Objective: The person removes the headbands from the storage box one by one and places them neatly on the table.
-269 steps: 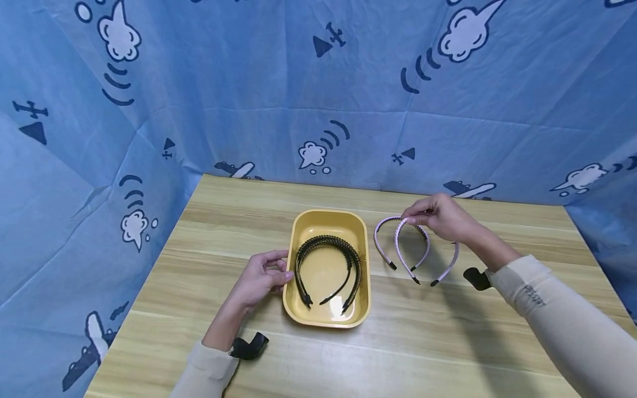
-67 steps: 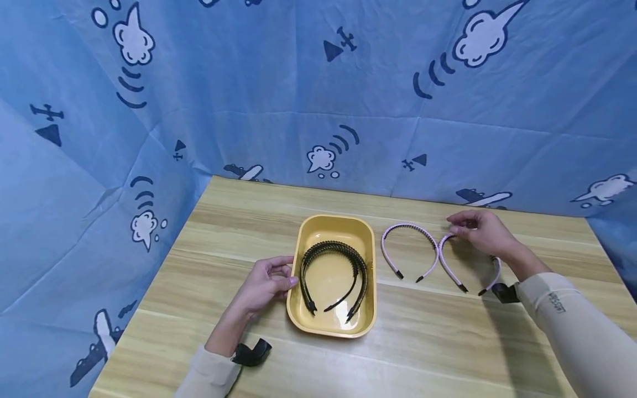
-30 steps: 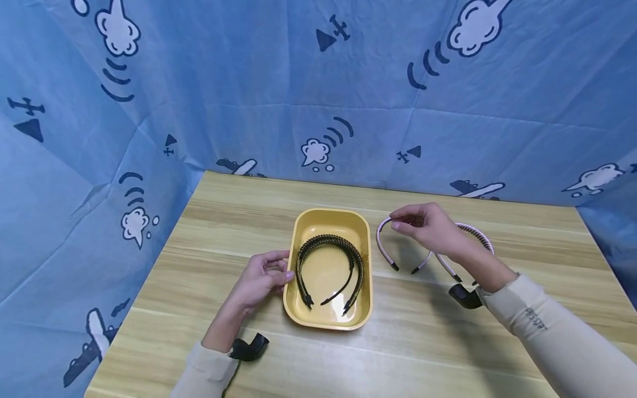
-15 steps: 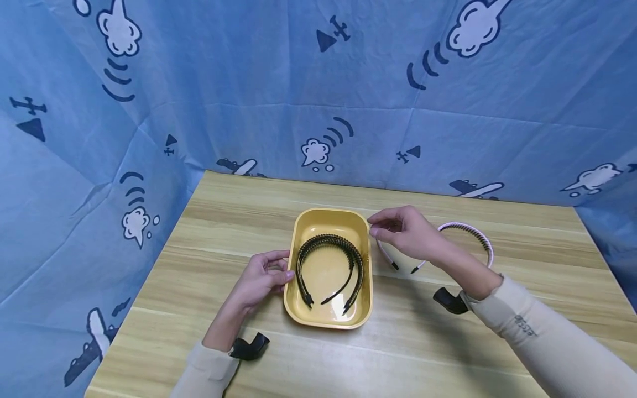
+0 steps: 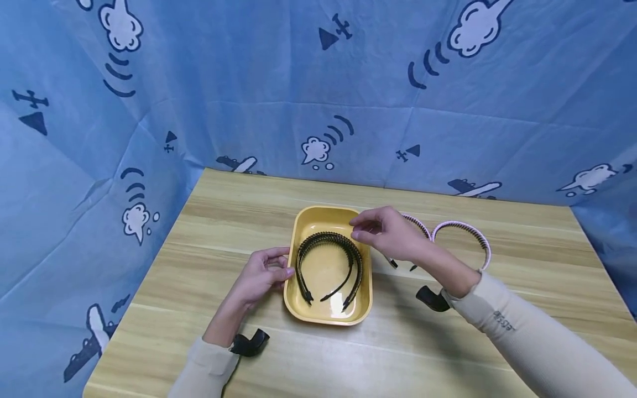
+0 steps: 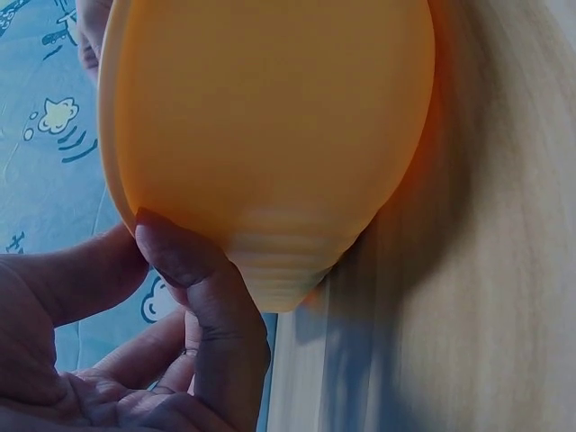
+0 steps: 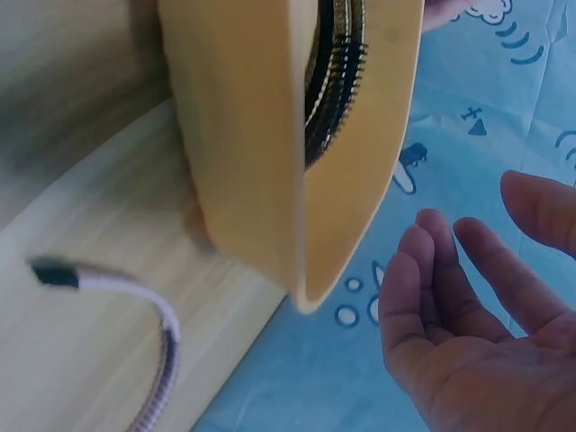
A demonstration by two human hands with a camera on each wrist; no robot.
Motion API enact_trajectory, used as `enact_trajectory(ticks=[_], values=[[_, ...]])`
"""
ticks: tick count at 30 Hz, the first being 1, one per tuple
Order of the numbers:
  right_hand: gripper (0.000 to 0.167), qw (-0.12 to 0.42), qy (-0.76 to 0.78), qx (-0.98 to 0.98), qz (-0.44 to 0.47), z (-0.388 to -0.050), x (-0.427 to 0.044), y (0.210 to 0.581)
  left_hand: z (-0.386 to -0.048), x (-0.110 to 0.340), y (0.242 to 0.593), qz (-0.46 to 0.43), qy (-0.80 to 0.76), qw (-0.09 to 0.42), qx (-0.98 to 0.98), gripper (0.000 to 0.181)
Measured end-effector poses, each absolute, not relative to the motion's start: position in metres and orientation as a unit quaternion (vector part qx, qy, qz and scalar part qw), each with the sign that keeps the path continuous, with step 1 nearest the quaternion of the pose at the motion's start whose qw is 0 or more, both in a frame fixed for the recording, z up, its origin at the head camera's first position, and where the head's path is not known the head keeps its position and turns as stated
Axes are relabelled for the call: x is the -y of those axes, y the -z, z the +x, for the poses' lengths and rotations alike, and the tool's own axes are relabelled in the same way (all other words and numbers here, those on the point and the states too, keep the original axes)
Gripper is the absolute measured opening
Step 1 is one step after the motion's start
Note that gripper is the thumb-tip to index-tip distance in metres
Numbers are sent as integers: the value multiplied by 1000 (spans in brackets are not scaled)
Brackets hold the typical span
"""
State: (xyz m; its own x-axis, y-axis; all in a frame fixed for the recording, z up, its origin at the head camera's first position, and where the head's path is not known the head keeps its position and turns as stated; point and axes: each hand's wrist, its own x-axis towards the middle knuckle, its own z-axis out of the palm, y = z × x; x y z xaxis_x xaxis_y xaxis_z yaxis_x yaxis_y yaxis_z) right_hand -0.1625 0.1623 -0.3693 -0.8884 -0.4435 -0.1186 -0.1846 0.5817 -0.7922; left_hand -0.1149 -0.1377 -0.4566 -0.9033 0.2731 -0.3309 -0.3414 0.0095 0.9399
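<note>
In the head view, several black toothed headbands (image 5: 325,237) lie in a yellow tray (image 5: 328,320). My left hand (image 5: 261,279) grips the tray's left rim between thumb and fingers; the left wrist view shows that thumb against the tray's outer wall (image 6: 270,108). Above the tray's far right rim hovers my right hand (image 5: 390,235), thumb and fingers apart with nothing between them. To the right on the table lie two pale purple headbands, a nearer-to-tray headband (image 5: 421,225) partly hidden by the right hand and a farther headband (image 5: 460,224) partly behind the forearm.
The wooden table (image 5: 224,221) carries the tray and headbands. A blue patterned cloth (image 5: 249,66) hangs along its back and left side. Each wrist wears a black camera mount, such as the right mount (image 5: 432,298).
Earlier the right hand held a purple headband; that headband now lies beside the other one. Over the last second the empty right hand has moved left to the tray. The left hand stays put.
</note>
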Motion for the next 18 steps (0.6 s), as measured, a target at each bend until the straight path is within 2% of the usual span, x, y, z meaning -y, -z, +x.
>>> enact_trajectory(ticks=[18], values=[[28,150,411,-876,-204,-166,-119,373,-116,137,457,-20,-702,217,-677,60]])
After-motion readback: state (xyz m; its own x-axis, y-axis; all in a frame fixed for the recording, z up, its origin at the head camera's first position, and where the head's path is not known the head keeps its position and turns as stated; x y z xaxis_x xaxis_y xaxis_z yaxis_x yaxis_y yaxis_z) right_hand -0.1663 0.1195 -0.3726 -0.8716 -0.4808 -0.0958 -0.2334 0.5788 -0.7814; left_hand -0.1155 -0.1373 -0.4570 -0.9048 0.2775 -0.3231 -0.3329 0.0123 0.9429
